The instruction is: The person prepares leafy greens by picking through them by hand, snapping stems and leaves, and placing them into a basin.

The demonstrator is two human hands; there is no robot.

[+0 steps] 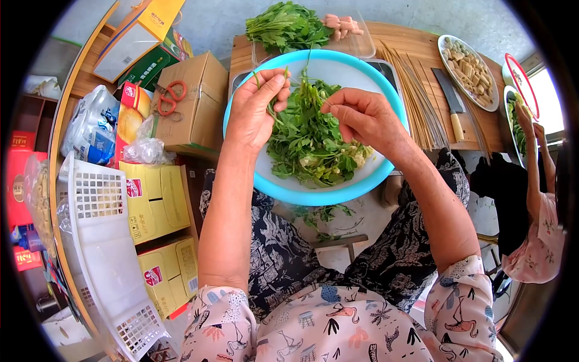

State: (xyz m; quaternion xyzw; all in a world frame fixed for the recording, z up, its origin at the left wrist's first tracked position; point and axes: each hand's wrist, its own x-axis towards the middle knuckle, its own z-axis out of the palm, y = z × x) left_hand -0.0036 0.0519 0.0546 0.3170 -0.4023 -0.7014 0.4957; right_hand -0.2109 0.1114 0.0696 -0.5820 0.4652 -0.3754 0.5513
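Note:
A large white basin with a turquoise rim (338,196) holds leafy greens (301,136), with pale yellowish pieces (360,158) on their right side. My left hand (259,105) is closed above the basin's left part, thumb and fingers pinching a thin green stem (271,111). Over the right part, my right hand (368,117) is closed in a pinch; a thin pale strand seems to show at its fingertips, too fine to name. Between the hands, upright stems rise from the greens.
A bundle of leafy greens (286,27) and pink sausage pieces (342,26) lie at the back. To the right are bamboo sticks (410,96), a cleaver (447,90) and a plate of cut food (470,69). Orange-handled scissors (172,96) rest by a cardboard box (196,102). Another person's arms (534,157) reach in.

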